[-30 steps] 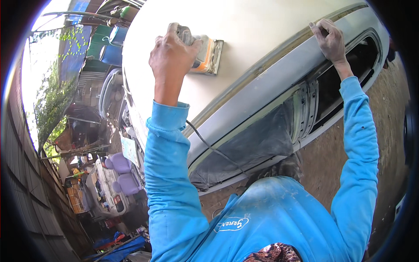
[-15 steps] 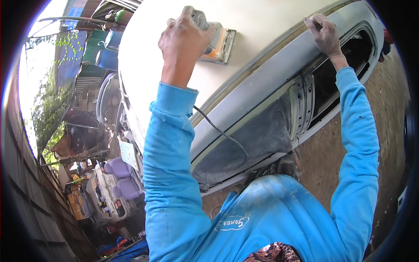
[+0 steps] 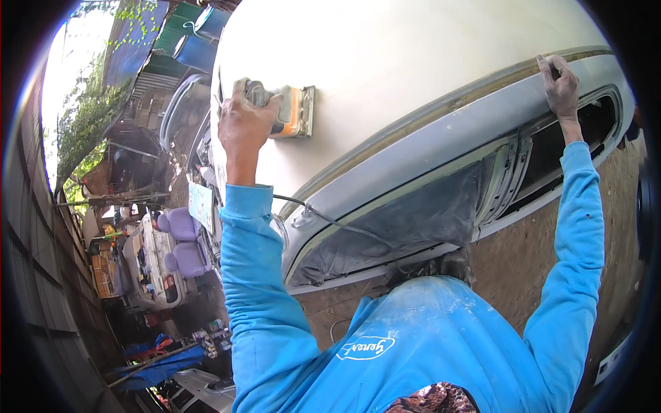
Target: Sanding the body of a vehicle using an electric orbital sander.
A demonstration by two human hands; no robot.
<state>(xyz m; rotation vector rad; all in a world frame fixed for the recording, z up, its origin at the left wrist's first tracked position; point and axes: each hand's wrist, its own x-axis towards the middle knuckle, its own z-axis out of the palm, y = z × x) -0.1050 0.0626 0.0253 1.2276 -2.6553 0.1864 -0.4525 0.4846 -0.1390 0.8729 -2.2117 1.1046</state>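
Observation:
My left hand point(image 3: 244, 131) is wrapped round the grey grip of an orange and grey power sander point(image 3: 295, 113) with a square base plate. The sander stands on the pale car roof point(image 3: 413, 58), near its left end. A dark cord point(image 3: 334, 221) runs from beside my left cuff across the car's side. Farther right, my right hand point(image 3: 563, 89) rests at the roof edge with its fingers curled. Whether it grips anything is hidden. Pale dust coats its fingers. Along the roof edge runs a brownish channel point(image 3: 441, 107).
Dark plastic sheeting point(image 3: 413, 213) covers the front side window; a rear window opening point(image 3: 571, 148) is uncovered. To the left are blue barrels point(image 3: 194, 51), purple seats point(image 3: 186, 241), a white car part point(image 3: 157, 265) and a blue tarp point(image 3: 162, 368). A corrugated wall point(image 3: 41, 275) bounds that side.
My left hand has moved the sander leftward over the roof, closer to its left end. The whole view has shifted. My right hand remains at the roof edge.

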